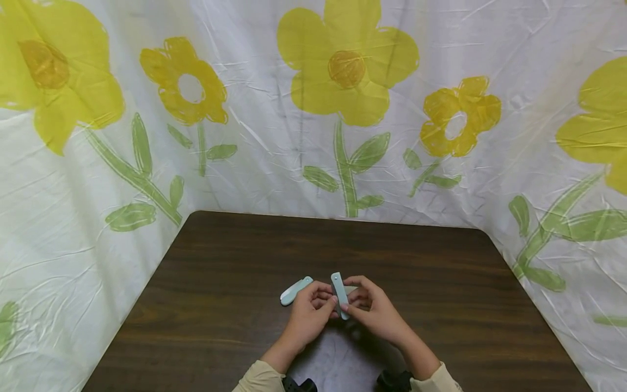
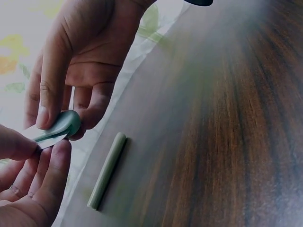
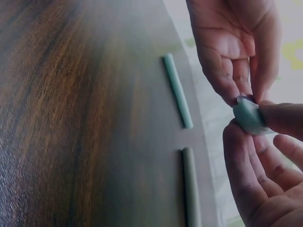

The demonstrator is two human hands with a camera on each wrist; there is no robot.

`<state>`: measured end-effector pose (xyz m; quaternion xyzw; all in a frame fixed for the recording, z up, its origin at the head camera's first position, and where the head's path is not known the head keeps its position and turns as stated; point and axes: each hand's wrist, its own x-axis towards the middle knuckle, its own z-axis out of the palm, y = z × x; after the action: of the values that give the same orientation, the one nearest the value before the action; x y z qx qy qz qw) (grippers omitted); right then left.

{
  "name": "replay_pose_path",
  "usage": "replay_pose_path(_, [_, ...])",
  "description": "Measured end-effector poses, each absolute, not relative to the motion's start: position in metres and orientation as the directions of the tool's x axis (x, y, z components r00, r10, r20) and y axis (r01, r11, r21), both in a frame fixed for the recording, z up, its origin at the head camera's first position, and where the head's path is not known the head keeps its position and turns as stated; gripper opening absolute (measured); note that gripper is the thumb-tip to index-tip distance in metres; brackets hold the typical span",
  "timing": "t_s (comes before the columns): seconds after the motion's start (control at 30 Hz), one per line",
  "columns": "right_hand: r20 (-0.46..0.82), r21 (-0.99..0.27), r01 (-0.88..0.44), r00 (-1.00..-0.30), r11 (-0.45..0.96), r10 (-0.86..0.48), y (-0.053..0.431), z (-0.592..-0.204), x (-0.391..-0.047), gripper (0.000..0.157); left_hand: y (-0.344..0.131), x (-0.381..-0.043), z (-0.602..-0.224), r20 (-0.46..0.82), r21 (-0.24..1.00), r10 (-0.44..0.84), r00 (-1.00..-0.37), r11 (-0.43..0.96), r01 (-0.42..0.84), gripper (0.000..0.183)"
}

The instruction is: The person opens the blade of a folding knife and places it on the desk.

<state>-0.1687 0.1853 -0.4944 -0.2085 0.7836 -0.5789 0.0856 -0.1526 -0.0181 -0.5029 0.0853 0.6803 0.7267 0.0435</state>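
Note:
Both hands hold a light teal folding knife (image 1: 339, 291) upright above the table, with a round pivot near its top end. My left hand (image 1: 308, 316) pinches it between thumb and fingertips. From the other side my right hand (image 1: 374, 310) grips it with thumb and fingers. In the left wrist view a shiny metal sliver shows along the knife (image 2: 68, 124), beside the left fingertips. A second teal folding knife (image 1: 295, 291) lies on the table just left of the left hand. Behind the right fingers lies a pale green piece (image 1: 350, 289), partly hidden.
The dark wood table (image 1: 235, 256) has rounded far corners. A white curtain (image 1: 259, 163) with yellow flowers hangs around its back and sides. In the right wrist view a teal bar (image 3: 178, 91) and a grey-green bar (image 3: 191, 189) lie on the tabletop.

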Motion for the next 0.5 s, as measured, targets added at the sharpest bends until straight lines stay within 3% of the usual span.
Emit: replay_pose_path(0.5, [0.134, -0.952, -0.237, -0.894, 0.196, -0.428, 0.1802, -0.4908, -0.1667, 0.055, -0.0212, -0.1542, -0.4982, 0.077, 0.994, 0.167, -0.983, -0.087, 0.063, 0.019])
